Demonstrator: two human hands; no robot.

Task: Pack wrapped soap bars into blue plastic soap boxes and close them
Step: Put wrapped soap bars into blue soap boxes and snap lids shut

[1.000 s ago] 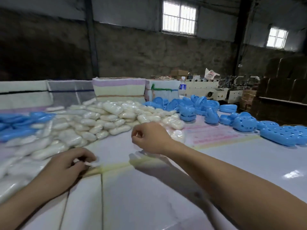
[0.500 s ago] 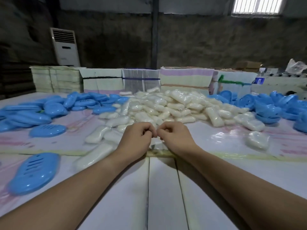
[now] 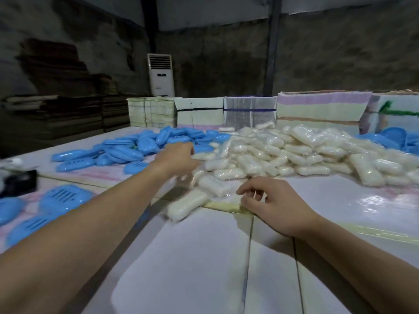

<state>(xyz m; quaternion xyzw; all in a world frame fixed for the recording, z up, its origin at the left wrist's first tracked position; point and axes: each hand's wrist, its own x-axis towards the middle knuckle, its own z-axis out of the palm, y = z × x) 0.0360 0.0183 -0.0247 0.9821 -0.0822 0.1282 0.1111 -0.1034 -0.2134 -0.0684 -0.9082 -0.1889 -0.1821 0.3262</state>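
Empty, loosely curled, both hands: left hand nears blue oval plastic soap boxes; right hand rests beside film-wrapped white soap bars, likely slippery, best pinched across their width.

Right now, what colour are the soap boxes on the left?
Bright blue, with slotted lids: soap boxes. Head view, the only one.
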